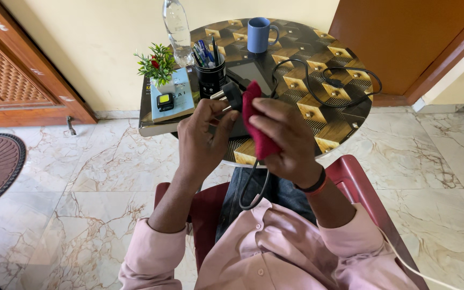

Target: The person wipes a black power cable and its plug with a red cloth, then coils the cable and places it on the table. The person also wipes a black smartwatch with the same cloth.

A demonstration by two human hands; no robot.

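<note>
At frame centre, the left hand (202, 137) pinches a black plug (231, 95); the right hand (285, 137), fingers closed, presses a red cloth (254, 121) against it. Behind, a patterned round table (328, 126) stands on a marble floor (81, 182).

Black plug (232, 95) with metal pins, pinched in left hand (202, 140) fingertips, raised over near edge of round patterned table, pins pointing left. Black cable (318, 96) running from plug, looping across tabletop to the right, another stretch hanging down over the lap. Red cloth (256, 121), folded and soft, gripped in right hand (285, 140), pressed against plug's right side, standing roughly upright.
</note>
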